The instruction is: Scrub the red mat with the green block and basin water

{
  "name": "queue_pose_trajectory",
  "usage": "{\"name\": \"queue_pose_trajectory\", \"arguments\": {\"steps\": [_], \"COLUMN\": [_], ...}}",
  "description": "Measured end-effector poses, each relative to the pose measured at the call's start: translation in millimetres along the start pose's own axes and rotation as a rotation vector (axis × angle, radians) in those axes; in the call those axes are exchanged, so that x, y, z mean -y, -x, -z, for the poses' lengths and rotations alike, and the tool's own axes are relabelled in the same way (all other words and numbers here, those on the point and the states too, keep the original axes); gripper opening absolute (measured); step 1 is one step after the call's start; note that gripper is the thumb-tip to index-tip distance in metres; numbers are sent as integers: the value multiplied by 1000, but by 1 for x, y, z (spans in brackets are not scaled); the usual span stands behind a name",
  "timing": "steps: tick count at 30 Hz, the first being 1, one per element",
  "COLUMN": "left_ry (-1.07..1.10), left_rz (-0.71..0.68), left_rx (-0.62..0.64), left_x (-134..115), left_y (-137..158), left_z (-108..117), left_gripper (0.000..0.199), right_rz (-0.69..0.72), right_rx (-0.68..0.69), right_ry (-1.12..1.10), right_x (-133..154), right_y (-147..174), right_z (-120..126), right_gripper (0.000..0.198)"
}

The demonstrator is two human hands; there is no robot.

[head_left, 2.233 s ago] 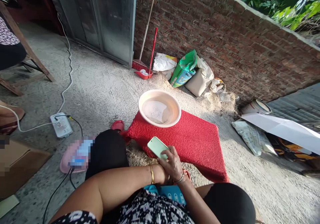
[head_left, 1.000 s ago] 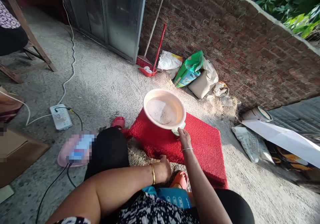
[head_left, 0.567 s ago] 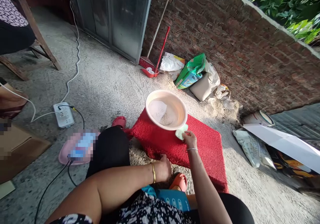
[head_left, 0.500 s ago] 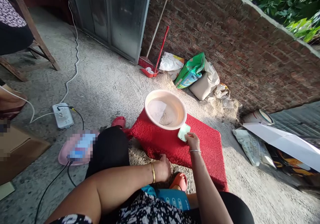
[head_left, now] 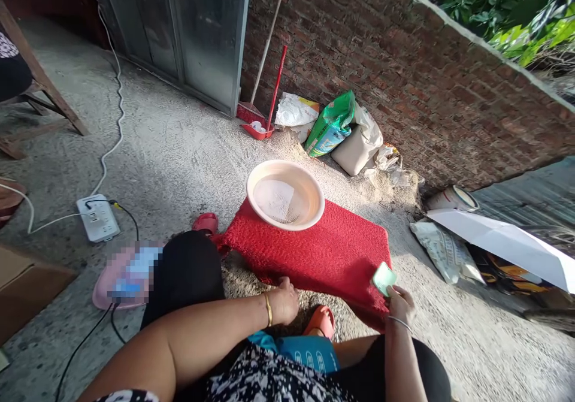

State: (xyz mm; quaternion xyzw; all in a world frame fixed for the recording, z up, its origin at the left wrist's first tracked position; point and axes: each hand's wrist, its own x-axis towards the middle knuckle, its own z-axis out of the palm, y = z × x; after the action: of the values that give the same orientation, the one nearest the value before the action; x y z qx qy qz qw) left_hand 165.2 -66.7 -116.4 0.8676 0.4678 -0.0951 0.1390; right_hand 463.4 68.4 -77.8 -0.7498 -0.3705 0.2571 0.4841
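My right hand [head_left: 401, 305] pinches a small pale green, shallow dish-like piece [head_left: 384, 278] with rounded corners. It is held over the right end of a low surface covered in red fleecy cloth [head_left: 309, 252]. A round cream basin [head_left: 321, 210] stands at the far left part of that surface, with clear water and a pale flat patch inside; whether the patch is an object or a reflection, I cannot tell. My left hand [head_left: 286, 303], with a gold bangle at the wrist, hangs by the cloth's near edge, fingers curled in, nothing visible in it.
A white power strip [head_left: 98, 218] and cables lie on the concrete at left, near a pink dish-like item [head_left: 105, 285]. A broom, a red dustpan [head_left: 260, 130] and several sacks [head_left: 331, 124] line the brick wall. White board [head_left: 498, 240] leans at right.
My right hand has carried the pale green piece from beside the basin rightward and nearer, to the cloth's right end. The left hand stays put. The view has shifted slightly to the right.
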Motion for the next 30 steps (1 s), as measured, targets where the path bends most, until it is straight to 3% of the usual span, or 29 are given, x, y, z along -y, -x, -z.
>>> {"name": "queue_pose_trajectory", "arguments": {"steps": [3,7,9,11,13,17,26,30], "left_ry": [-20,-47,-59,-64,-61,-28,-12,-19], "left_rz": [-12,-41,-57,-62,-59,-70,-44,-38], "left_rx": [35,59,52,42,42,22,-18,5], "left_x": [-2,-3,-2,-1,-1,-1,2,3], "left_y": [-2,-2,0,1,1,2,15,13], "left_z": [-1,0,1,1,1,3,15,15], "left_gripper": [21,17,20,22,22,19,22,21], "right_rz": [96,253,288,295,272,205,29,21], "right_rx": [91,505,648,702,671,497,17,-145], "right_ry": [-42,-72,-81,-84,-70,-40,-20,-11], "right_x": [5,22,28,31,28,15,-21,-22], "right_y": [31,96,120,130,125,87,7,8], "right_z": [-21,-79,-104,-118,-118,-87,39,54], "right_gripper": [35,26,25,25,26,30,36,35]}}
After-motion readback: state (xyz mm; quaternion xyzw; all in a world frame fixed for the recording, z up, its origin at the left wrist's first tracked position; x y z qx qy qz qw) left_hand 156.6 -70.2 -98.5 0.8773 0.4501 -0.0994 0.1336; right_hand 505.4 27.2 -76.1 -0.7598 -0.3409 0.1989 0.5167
